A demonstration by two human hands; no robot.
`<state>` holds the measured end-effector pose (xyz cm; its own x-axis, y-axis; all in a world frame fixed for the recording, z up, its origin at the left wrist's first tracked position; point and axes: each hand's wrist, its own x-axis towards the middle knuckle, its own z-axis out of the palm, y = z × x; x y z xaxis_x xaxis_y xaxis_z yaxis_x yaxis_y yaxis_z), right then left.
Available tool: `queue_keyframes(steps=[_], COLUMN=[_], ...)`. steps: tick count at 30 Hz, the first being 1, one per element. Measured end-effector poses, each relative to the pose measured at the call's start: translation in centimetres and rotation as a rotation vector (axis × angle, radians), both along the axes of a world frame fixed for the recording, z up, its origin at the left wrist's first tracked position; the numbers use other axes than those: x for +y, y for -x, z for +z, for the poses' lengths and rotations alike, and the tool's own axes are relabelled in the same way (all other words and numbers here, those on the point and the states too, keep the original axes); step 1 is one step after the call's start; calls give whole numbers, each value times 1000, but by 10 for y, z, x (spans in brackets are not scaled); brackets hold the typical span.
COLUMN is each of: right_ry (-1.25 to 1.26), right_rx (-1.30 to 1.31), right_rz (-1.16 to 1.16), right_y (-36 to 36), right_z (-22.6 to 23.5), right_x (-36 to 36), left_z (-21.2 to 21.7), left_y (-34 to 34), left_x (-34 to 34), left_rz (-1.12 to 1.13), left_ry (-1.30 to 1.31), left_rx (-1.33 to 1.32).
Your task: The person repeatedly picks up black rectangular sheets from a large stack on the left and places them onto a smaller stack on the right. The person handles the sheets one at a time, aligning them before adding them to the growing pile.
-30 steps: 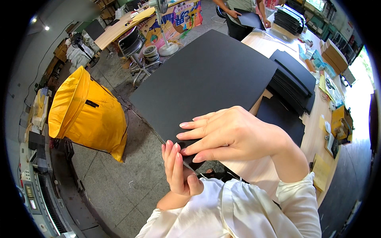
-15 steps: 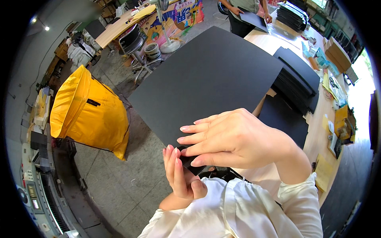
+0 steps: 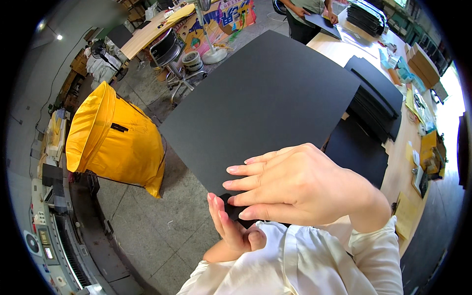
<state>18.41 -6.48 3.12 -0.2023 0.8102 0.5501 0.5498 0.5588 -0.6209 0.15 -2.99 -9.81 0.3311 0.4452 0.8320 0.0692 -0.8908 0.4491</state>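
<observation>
A large black board (image 3: 260,103) stretches out in front of me, its near-left corner close to my body. Over its near edge my right hand (image 3: 300,189) lies palm down, fingers stretched out to the left and a little apart. Beside that corner my left hand (image 3: 233,233) is held with its fingers straight and pointing up, the palm turned toward the board's edge. The left fingertips nearly meet the right ones. A dark part of the near edge shows between the hands; the right palm hides the rest.
Stacked black panels (image 3: 376,98) lie on the wooden table (image 3: 393,172) at right. A yellow sack (image 3: 118,140) stands on the floor at left. Behind are a swivel chair (image 3: 167,51) and a co-worker's hands (image 3: 332,18) on a black panel. A clipboard (image 3: 419,174) lies at the right edge.
The whole view has shifted slightly. My right hand stays flat over the near edge, and my left fingers remain upright beside the corner, both in nearly the same pose.
</observation>
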Motion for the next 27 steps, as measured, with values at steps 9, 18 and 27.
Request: queue_keyframes(steps=[9,18,27], right_ry=[-12,-17,-10], right_rx=[-8,13,-7], right_rz=[-18,-8,-4], right_y=[0,0,-1], right_z=[0,0,1], right_x=[1,3,2], left_z=[-5,-4,-3], left_y=[-1,-3,-3], left_x=[1,5,7], left_rz=[5,2,-12], left_ry=[-25,-75,-102], left_rx=[16,-1,-1])
